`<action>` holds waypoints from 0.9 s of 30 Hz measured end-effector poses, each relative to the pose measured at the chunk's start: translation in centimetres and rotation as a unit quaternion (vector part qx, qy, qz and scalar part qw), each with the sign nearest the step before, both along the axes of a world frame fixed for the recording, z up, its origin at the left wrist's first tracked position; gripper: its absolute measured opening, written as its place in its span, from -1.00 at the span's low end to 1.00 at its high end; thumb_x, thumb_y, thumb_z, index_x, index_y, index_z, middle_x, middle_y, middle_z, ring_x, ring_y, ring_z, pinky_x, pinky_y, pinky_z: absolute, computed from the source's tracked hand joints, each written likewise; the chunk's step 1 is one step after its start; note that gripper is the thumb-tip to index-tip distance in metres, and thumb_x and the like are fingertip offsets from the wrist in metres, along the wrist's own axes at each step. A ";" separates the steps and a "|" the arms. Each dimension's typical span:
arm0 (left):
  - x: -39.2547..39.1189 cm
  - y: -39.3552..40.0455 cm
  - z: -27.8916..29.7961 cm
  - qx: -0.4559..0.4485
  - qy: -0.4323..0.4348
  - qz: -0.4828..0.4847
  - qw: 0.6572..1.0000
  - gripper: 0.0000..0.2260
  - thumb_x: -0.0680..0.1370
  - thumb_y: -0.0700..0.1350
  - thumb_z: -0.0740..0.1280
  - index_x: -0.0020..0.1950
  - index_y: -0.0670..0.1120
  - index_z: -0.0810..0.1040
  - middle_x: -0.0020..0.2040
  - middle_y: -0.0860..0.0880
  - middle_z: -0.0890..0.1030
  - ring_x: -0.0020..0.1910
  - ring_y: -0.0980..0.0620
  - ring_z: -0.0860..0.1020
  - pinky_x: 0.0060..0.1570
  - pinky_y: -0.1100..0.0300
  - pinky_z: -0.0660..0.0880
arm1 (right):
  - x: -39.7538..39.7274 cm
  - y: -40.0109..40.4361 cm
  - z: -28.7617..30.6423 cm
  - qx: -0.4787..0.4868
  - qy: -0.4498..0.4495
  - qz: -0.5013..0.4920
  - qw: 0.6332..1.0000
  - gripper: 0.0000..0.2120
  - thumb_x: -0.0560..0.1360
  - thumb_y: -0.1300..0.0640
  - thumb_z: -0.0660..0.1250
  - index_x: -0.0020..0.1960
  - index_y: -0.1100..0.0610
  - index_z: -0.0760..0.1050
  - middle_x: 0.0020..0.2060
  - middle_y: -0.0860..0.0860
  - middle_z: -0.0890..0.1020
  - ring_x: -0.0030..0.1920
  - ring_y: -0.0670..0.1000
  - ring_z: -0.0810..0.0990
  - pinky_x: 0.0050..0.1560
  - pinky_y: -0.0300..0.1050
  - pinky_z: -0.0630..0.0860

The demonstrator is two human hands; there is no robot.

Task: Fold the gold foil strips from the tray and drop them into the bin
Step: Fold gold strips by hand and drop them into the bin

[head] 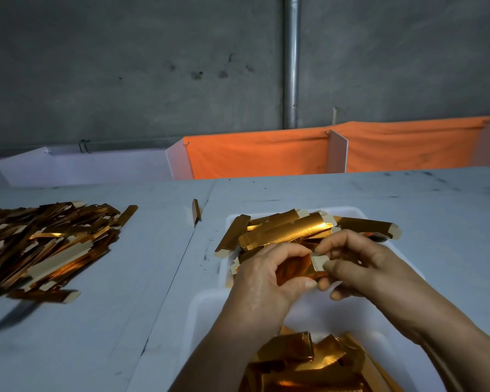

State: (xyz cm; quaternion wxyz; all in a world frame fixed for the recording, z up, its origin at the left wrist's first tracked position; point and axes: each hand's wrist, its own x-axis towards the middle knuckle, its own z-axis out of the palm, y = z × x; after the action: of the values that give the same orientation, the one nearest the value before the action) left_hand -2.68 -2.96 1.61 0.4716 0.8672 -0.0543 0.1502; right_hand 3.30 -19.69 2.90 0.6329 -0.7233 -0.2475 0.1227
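Note:
A white tray (354, 215) at centre right holds several flat gold foil strips (287, 229). Over its near edge both hands work one gold foil strip (296, 268). My left hand (263, 278) curls its fingers and thumb round the strip's left part. My right hand (359, 264) pinches the strip's pale end tab between thumb and fingers. Below the hands, a white bin (210, 301) contains folded gold pieces (294, 360).
A big loose heap of gold strips (40, 244) lies on the white table at the left. One strip (196, 212) stands in the seam between table panels. Orange cloth dividers (255, 157) and a grey wall with a metal pipe (291, 60) rise behind.

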 end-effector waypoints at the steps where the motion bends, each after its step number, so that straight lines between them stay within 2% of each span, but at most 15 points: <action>1: 0.0 0.0 0.1 0.000 -0.004 -0.002 1.000 -0.67 0.47 -0.02 0.42 0.03 0.39 0.40 0.10 0.33 0.43 0.18 0.25 0.41 0.07 0.37 0.46 | -0.2 0.0 0.2 -0.001 -0.005 0.014 1.000 -0.90 0.51 0.23 0.35 0.01 0.10 0.56 -0.28 -0.03 0.66 -0.18 0.04 0.69 -0.26 -0.23 0.58; 4: -0.1 0.1 0.0 -0.008 -0.005 -0.002 1.000 -0.68 0.47 -0.01 0.42 0.05 0.38 0.42 0.13 0.30 0.43 0.18 0.26 0.39 0.10 0.35 0.45 | -0.3 -0.2 0.5 -0.013 -0.003 0.050 0.999 -0.76 0.39 0.15 0.39 0.05 0.11 0.52 -0.22 0.05 0.68 -0.14 0.02 0.69 -0.23 -0.23 0.58; 8: 0.0 0.2 -0.1 -0.020 0.004 -0.004 1.000 -0.68 0.45 0.01 0.43 0.09 0.34 0.43 0.12 0.29 0.48 0.17 0.26 0.43 0.09 0.35 0.46 | -0.2 0.1 0.3 -0.007 -0.012 0.035 0.999 -0.82 0.48 0.36 0.34 0.05 0.18 0.49 -0.27 0.06 0.67 -0.19 0.03 0.69 -0.23 -0.22 0.59; 11: 0.1 0.2 -0.2 -0.037 0.008 0.011 0.999 -0.68 0.43 0.02 0.45 0.06 0.28 0.42 0.07 0.26 0.52 0.12 0.29 0.47 -0.03 0.45 0.42 | -0.3 0.1 0.4 0.000 -0.014 0.035 0.999 -0.84 0.49 0.37 0.31 0.04 0.20 0.47 -0.29 0.07 0.67 -0.19 0.04 0.69 -0.23 -0.20 0.59; 18: 0.0 0.4 -0.1 -0.027 0.000 0.004 1.000 -0.69 0.41 0.04 0.46 0.04 0.25 0.41 0.04 0.25 0.55 0.10 0.30 0.48 -0.08 0.47 0.43 | -0.2 -0.1 0.5 0.009 0.013 0.053 0.998 -0.84 0.49 0.39 0.29 0.03 0.21 0.51 -0.27 0.07 0.65 -0.16 0.06 0.69 -0.23 -0.20 0.59; 23: 0.0 0.4 -0.2 0.018 -0.008 0.005 1.000 -0.70 0.43 0.03 0.45 -0.02 0.33 0.40 -0.01 0.35 0.54 0.09 0.44 0.43 -0.11 0.57 0.40 | -0.2 -0.2 0.4 -0.011 0.028 0.029 0.999 -0.86 0.48 0.39 0.32 -0.01 0.22 0.53 -0.34 0.07 0.58 -0.33 -0.01 0.61 -0.31 -0.22 0.56; 27: 0.1 0.2 -0.4 0.082 -0.030 0.008 0.996 -0.71 0.46 0.02 0.43 -0.01 0.34 0.37 0.00 0.35 0.50 0.05 0.43 0.42 -0.06 0.56 0.39 | -0.3 0.2 0.2 -0.048 0.015 0.014 0.999 -0.90 0.47 0.38 0.34 -0.06 0.23 0.49 -0.46 0.03 0.49 -0.47 -0.06 0.51 -0.42 -0.24 0.49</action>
State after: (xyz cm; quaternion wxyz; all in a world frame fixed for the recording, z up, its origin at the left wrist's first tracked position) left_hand -2.54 -2.77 1.19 0.3956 0.8985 -0.0735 0.1755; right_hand 2.95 -19.44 3.12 0.5992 -0.7475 -0.2415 0.1544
